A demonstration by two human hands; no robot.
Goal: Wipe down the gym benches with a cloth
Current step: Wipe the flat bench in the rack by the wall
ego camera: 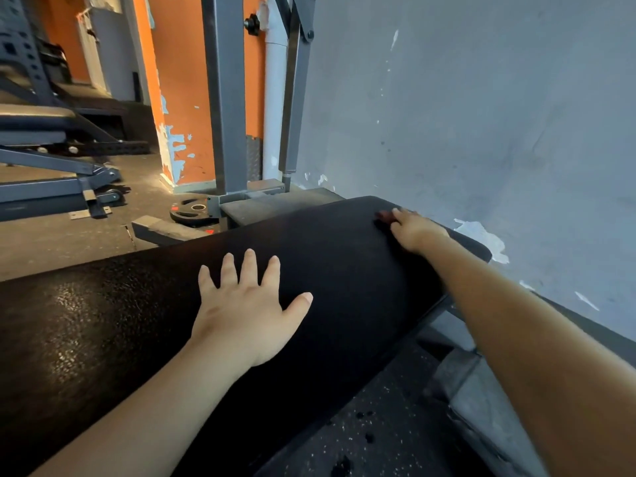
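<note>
A grey, chipped wall [481, 98] and an orange pillar [186, 98] stand behind a black padded gym bench [327, 253] that runs diagonally across the view. A weight plate [194, 210] lies on the floor beyond it.

The wiping looks to be mid-course on this bench. The cloth [382, 216] (dark reddish, mostly hidden) sits at the far end of the pad under the right hand [413, 230], so that end is being worked. The sheen on the near left part may be damp or only glare, so I cannot judge how much is done. A second bench [34, 122] at far left probably remains.

The right arm is stretched out nearly straight. Whether its fingers pinch the cloth or only press it flat, I cannot tell. The left hand [246, 304] lies released, palm down with fingers spread, bracing on the middle of the pad.
</note>
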